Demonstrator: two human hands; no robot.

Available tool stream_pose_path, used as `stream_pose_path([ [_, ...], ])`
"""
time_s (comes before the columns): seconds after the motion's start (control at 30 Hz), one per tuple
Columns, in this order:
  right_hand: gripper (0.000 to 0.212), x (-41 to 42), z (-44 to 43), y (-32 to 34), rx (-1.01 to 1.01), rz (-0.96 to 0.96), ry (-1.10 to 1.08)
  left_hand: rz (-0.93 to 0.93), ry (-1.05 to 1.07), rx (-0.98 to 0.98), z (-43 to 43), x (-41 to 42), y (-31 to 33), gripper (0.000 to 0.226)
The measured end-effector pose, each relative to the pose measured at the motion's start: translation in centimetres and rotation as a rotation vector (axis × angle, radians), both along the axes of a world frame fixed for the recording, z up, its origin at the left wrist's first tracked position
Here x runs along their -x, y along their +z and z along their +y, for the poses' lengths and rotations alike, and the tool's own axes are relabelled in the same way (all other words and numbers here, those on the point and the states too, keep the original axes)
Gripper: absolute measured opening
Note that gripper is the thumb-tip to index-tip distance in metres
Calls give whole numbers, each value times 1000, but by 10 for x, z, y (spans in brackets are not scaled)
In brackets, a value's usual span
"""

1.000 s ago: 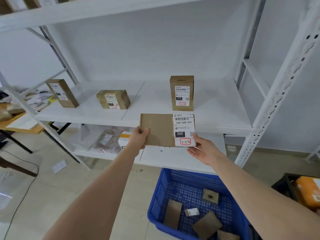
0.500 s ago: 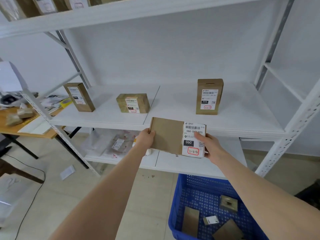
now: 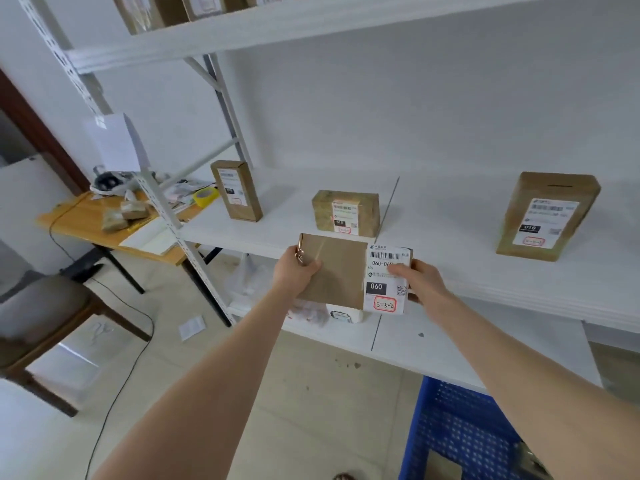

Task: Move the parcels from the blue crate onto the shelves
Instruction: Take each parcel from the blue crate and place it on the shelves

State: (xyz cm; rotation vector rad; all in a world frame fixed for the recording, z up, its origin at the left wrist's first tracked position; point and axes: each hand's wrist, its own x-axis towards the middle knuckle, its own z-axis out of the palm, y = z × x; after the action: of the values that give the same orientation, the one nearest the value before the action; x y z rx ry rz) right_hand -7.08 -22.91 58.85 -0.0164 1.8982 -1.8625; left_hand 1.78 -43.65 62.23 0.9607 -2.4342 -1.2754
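I hold a flat brown cardboard parcel (image 3: 341,271) with a white label marked 060 in front of the middle shelf (image 3: 450,244). My left hand (image 3: 296,271) grips its left end and my right hand (image 3: 417,280) grips its right end over the label. On the middle shelf stand three labelled parcels: an upright box (image 3: 237,190) at left, a low box (image 3: 346,213) just behind the held parcel, and a tall box (image 3: 547,216) at right. The blue crate (image 3: 457,434) sits on the floor at bottom right with a parcel partly visible inside.
A lower shelf (image 3: 415,341) holds bagged items under the held parcel. The top shelf (image 3: 277,26) carries several boxes. A wooden table (image 3: 90,223) with tape and clutter stands at left, a chair (image 3: 52,313) beside it, and a cable runs across the floor.
The view has swung left and closer to the shelves. The parcel stays in both hands, now in front of the low box, and most of the crate has left the frame.
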Motion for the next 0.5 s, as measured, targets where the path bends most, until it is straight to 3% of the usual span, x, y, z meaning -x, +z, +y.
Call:
stream_pose_path([
  [0.2,15,37,-97,-8,-2,58,25,22,109,35,-88,37,1,40],
  [0.5,20,102,-215,-19,-153,175,48,-11,74,56,-204,93,0,80],
])
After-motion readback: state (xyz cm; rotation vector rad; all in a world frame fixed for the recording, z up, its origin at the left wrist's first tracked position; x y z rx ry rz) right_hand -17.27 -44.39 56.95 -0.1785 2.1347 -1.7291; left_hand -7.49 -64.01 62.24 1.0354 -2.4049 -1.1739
